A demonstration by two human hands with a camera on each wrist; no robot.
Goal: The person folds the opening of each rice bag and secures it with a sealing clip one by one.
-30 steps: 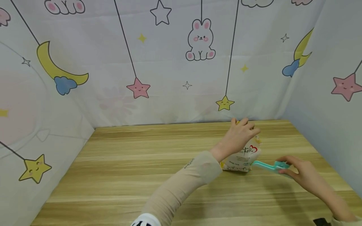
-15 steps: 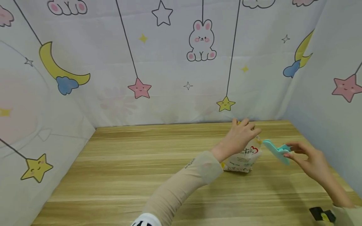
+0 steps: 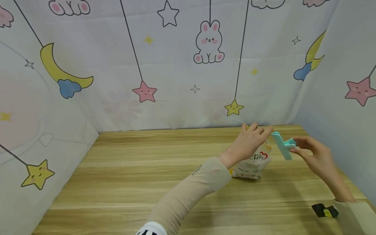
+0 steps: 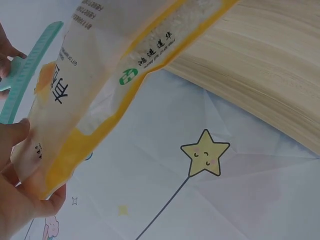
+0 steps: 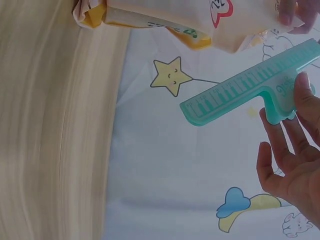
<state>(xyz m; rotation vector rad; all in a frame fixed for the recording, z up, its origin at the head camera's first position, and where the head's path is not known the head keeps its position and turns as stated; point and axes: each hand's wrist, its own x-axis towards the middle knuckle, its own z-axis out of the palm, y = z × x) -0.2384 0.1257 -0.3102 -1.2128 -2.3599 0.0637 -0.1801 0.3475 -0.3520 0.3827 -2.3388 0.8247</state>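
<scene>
Snack bag (image 3: 253, 162) stands on the desk (image 3: 141, 182), its top pinched by the left hand (image 3: 249, 140). At its 2 o'clock, the right hand (image 3: 315, 156) grips a teal clip (image 3: 282, 144), apparently closed.

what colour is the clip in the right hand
Teal clip, clearest in the right wrist view.

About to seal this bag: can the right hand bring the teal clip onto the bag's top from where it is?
Probably yes. The right hand holds the teal clip just beside the bag, with nothing between; only the left hand gripping the top limits where it lands.
</scene>
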